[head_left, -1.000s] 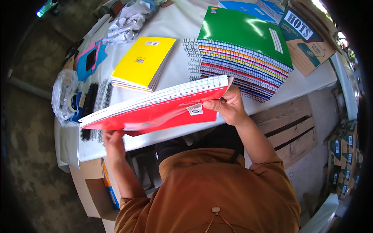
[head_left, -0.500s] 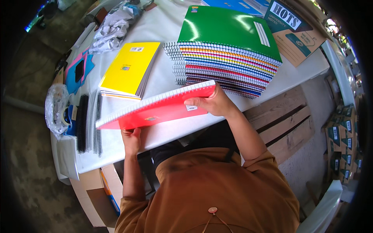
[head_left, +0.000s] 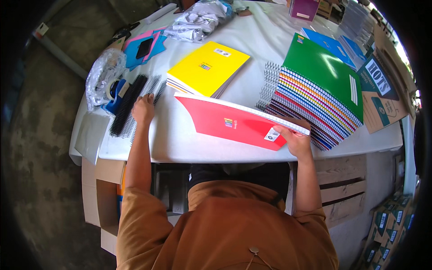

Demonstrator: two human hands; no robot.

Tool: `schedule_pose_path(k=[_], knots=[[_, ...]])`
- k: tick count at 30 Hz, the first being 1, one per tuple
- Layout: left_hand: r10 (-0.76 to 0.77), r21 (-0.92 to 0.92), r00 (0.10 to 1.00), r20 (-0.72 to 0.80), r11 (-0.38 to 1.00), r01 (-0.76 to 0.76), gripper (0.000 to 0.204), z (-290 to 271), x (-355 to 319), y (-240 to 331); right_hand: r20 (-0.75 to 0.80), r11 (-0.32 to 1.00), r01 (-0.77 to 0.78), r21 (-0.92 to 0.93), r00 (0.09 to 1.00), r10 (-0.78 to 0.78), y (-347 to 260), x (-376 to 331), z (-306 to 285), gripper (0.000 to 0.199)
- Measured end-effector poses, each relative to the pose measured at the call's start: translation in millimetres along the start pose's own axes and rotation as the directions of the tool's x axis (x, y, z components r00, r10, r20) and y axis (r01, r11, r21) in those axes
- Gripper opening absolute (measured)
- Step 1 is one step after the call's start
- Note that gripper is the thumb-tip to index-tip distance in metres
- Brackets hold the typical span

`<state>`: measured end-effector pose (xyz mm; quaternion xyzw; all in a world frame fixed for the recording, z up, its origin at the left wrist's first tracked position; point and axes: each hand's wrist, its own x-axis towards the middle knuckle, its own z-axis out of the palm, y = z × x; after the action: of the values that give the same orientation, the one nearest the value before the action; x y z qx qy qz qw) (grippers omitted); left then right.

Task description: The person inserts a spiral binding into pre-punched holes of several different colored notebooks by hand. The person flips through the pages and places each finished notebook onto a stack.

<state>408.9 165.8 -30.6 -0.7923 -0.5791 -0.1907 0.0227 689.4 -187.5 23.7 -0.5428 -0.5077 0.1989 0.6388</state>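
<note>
My right hand (head_left: 297, 141) grips the right end of a red-covered notebook (head_left: 225, 118), thumb on the cover and fingers behind. The notebook is tilted above the near part of the table, its white page edge facing up and away. No coil shows along that edge. To the left, my left hand (head_left: 143, 110) is on a row of grey spiral binding coils (head_left: 156, 85), fingers curled and pinching at one of them. Black coils (head_left: 128, 108) lie just left of that hand. Beyond the red notebook rests a stack of yellow-covered notebooks (head_left: 208, 67).
On the right stands a tall stack of spiral notebooks with a green cover (head_left: 321, 74) on top. A cardboard box (head_left: 382, 105) is beside it. A tape dispenser (head_left: 116, 94), plastic wrap (head_left: 104, 72) and a phone (head_left: 145, 47) on coloured sheets lie left. Blue notebooks (head_left: 330, 47) sit behind.
My left hand has let go of the red notebook and moved left onto the coils. The right hand keeps the notebook, now lower with its cover turned more into view. The view has shifted.
</note>
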Motion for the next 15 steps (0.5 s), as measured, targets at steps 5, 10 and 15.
schedule_pose_path(k=[5, 10, 15], knots=[[0.066, -0.531, 0.978, -0.199, 0.831, -0.164, 0.025, -40.7, 11.3, -7.2, -0.011, 0.998, 0.034, 0.058, 0.999, -0.033, -6.1, 3.7, 7.8, 0.021], [0.456, -0.925, 0.849, 0.268, 0.368, 0.094, 0.024, -129.0, -54.0, 70.0, -0.044, 0.999, 0.018, 0.038, 0.999, -0.016, 1.0, -3.6, 1.2, 0.023], [0.530, -0.876, 0.827, 0.187, 0.471, -0.104, 0.039, -122.4, -60.9, 70.6, -0.066, 1.000, -0.004, 0.021, 0.998, 0.005, -0.8, -2.6, 3.5, 0.022]])
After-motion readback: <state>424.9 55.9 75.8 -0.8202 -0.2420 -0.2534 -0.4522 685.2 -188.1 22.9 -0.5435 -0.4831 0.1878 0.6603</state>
